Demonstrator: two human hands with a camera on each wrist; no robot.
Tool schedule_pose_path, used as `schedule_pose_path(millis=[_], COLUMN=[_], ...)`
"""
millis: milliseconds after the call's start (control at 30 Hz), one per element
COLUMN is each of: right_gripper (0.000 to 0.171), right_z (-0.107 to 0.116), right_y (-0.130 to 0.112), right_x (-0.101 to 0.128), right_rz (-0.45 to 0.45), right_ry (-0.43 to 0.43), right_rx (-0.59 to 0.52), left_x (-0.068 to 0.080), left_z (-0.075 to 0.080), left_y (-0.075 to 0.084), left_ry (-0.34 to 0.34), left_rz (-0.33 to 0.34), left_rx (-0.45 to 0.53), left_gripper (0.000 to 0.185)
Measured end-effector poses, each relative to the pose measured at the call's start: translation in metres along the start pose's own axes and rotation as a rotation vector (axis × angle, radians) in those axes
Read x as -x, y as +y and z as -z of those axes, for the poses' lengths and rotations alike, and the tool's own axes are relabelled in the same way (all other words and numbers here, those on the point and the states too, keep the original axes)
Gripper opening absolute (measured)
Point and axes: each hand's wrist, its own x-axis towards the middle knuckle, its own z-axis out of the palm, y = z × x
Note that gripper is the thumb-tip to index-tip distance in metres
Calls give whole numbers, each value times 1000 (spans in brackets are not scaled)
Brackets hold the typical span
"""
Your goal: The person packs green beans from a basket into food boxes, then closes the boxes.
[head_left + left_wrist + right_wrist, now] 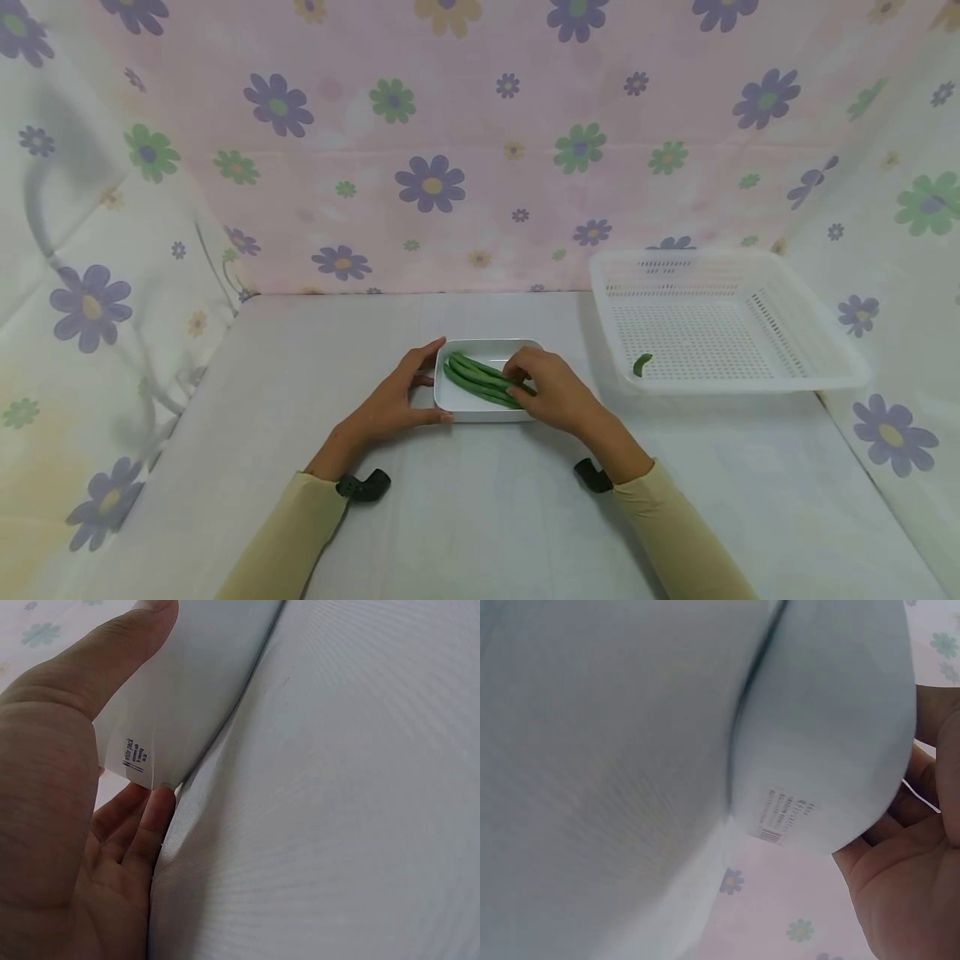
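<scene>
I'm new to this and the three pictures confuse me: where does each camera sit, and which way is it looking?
Head: worn on the head, looking forward and down at the table; shows both forearms, the left hand at the white tray, the right hand on the green beans, and a basket.
Left wrist: low beside the tray's wall; shows thumb and fingers.
Right wrist: low beside the tray; shows the palm.
Shared: all three see the tray.

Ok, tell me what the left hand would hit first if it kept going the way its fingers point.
The left hand already touches the white dish at its left end, so it meets that first; the green beans lie just beyond.
</scene>
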Motion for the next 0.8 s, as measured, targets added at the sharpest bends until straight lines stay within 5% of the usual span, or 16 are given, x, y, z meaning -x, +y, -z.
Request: schedule_pose_path(millis=[267,567,800], right_gripper=[21,22,25], right_z=[16,45,69], right_y=[-8,-27,-41], right_x=[6,15,26], right_rz=[47,162,163], right_ry=[47,181,254], right_rx=[-41,5,58], left_x=[-2,-1,0], left_z=[-3,-1,1], left_y=[-4,-1,0], left_ry=[9,7,-1], left_rz=[-8,2,-3], left_rx=[9,1,-4], left_gripper=[118,119,118])
